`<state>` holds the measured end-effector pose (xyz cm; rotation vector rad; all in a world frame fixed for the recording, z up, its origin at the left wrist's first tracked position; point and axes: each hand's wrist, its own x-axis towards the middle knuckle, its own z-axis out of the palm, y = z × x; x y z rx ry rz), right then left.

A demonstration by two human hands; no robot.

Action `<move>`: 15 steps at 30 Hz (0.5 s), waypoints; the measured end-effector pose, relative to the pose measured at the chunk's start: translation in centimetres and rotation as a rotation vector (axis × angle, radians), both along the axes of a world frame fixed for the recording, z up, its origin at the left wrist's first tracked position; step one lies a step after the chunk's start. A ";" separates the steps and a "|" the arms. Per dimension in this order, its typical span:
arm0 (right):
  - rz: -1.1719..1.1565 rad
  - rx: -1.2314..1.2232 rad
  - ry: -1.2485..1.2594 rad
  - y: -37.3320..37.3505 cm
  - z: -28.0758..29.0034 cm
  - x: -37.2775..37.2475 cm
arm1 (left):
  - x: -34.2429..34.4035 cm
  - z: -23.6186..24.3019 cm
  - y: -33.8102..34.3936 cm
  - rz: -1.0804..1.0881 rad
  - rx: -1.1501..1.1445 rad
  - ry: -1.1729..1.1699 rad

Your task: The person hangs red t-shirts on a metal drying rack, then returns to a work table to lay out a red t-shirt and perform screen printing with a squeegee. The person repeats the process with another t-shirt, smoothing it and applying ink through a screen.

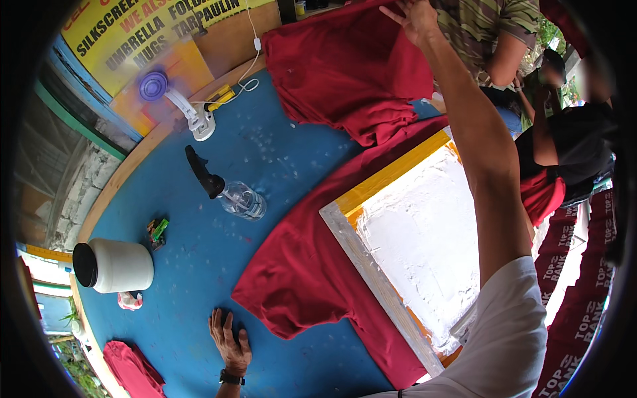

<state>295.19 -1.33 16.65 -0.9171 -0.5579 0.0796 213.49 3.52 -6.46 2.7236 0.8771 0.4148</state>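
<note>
My left hand (231,343), with a dark watch at its wrist, rests on the blue table (285,106), fingers apart and nothing in it. Just to its right lies a dark red shirt (298,272), spread out. On top of that shirt sits a wood-edged printing screen (424,232), its mesh coated with white ink. My right arm stretches across the screen to the far side. There my right hand (413,21) is over a second dark red garment (345,66), some fingers extended; whether it touches the cloth I cannot tell.
A clear spray bottle (243,200) lies left of the screen, near a white jar (121,265) with a black lid. A small purple-and-white fan (192,119) stands by the far edge, its cord trailing. Other people (564,146) are at the right, beside hanging printed red cloths (574,292).
</note>
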 end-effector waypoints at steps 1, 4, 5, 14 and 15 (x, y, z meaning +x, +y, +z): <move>0.001 -0.009 -0.007 -0.2 0.2 0.1 | -0.1 -0.1 0.0 0.001 0.007 0.005; -0.028 -0.027 0.006 -0.8 0.9 0.3 | -0.3 -0.2 0.0 0.002 0.023 0.009; -0.043 -0.032 0.016 -0.9 1.0 0.3 | -0.4 -0.1 0.0 0.003 0.027 0.009; -0.007 -0.040 0.066 -0.9 4.9 -1.4 | -0.2 0.6 -0.4 -0.010 0.005 -0.003; 0.049 0.012 0.017 -0.5 6.1 -1.8 | -0.2 0.6 -0.4 -0.009 0.003 -0.001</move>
